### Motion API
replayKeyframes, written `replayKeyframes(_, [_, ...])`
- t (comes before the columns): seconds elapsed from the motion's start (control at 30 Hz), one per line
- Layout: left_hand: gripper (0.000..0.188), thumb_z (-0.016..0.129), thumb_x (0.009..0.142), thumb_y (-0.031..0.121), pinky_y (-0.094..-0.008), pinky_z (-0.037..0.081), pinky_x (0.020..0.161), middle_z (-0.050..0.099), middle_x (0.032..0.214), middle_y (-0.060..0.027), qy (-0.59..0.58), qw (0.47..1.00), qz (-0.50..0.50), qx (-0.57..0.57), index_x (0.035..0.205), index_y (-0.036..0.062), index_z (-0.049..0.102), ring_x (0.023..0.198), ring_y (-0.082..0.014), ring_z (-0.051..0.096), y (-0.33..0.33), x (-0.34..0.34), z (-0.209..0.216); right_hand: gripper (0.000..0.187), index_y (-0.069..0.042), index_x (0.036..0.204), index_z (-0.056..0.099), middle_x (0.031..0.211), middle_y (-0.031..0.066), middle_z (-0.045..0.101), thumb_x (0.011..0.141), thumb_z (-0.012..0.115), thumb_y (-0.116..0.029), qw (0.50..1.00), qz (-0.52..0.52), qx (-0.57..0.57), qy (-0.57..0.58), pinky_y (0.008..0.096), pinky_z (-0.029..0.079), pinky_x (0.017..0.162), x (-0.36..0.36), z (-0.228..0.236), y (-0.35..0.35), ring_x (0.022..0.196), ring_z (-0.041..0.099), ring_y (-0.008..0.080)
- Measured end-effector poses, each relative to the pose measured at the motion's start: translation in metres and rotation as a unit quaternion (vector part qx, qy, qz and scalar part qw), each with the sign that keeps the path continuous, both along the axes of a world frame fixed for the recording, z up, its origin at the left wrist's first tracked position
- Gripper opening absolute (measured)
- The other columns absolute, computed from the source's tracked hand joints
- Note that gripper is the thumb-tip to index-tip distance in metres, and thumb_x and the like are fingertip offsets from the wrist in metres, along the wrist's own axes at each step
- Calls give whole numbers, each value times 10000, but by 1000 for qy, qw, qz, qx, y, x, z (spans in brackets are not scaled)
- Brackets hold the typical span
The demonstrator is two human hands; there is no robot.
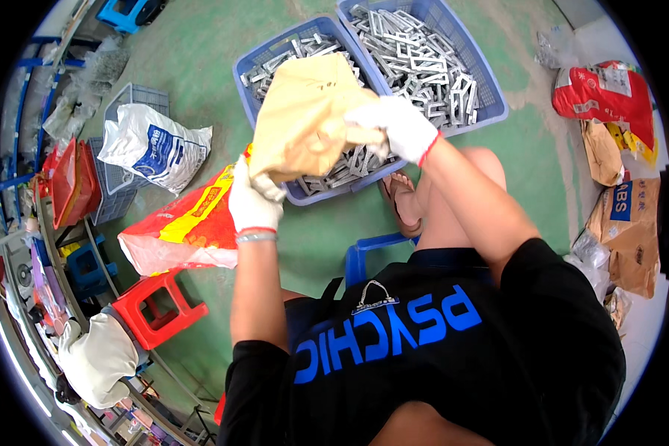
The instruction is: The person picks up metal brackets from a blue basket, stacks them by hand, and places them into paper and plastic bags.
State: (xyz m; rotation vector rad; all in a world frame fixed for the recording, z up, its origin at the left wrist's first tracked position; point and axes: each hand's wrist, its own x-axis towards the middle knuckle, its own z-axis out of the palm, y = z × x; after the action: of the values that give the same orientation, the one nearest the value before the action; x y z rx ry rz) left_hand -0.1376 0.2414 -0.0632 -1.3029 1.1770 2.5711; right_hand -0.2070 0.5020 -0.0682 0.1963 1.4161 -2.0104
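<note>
A crumpled tan sack (305, 104), paper by its look, is held up over the left of two blue plastic baskets (243, 65). My left hand (255, 199), in a white knit glove, grips its lower left edge with curled fingers. On its other side my right hand (398, 128), gloved the same way, is closed on a bunched fold of the sack. Silvery rectangular metal frames (340, 175) fill the left basket and partly show around the sack. Whether anything is inside the sack is hidden.
A second blue basket (494, 104) of metal frames adjoins on the right. Left are a red-and-yellow sack (193, 223), a white sack (156, 145) on grey crates and a red stool (156, 308). A blue stool (357, 260) is by my legs; bags (606, 93) line the right wall.
</note>
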Motion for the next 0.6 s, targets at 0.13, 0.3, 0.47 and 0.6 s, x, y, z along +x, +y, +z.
replayKeyframes(0.13, [415, 542, 985, 381, -219, 172, 387, 244, 503, 102, 56, 998, 3, -12, 639, 203, 398, 395, -54, 205, 3, -42, 63, 206, -45, 910, 686, 600, 21, 580, 886, 669, -248, 994, -34, -103, 28, 237, 320, 379, -30, 47, 2, 425, 440, 102])
replayKeyframes(0.3, [427, 500, 1003, 359, -221, 218, 356, 250, 484, 91, 73, 996, -41, -30, 634, 193, 364, 375, -74, 216, -14, -71, 94, 227, -70, 888, 668, 599, 2, 579, 923, 646, -293, 992, -58, -91, 58, 244, 301, 346, -59, 72, -11, 386, 411, 99])
replayKeyframes(0.47, [399, 461, 1011, 308, -236, 251, 370, 257, 486, 84, 227, 956, -121, -139, 639, 194, 372, 372, -85, 254, -51, -96, 151, 151, -76, 893, 687, 650, 50, 600, 882, 672, -226, 933, 57, -284, 213, 325, 438, 428, -95, 94, -15, 479, 534, 177])
replayKeyframes(0.6, [401, 441, 1015, 291, -253, 270, 398, 279, 512, 62, 259, 944, -168, -118, 644, 153, 377, 410, -104, 260, -57, -108, 210, 260, -64, 873, 606, 568, 32, 498, 996, 516, -275, 943, 77, -270, 179, 367, 431, 381, -91, 170, -16, 399, 430, 168])
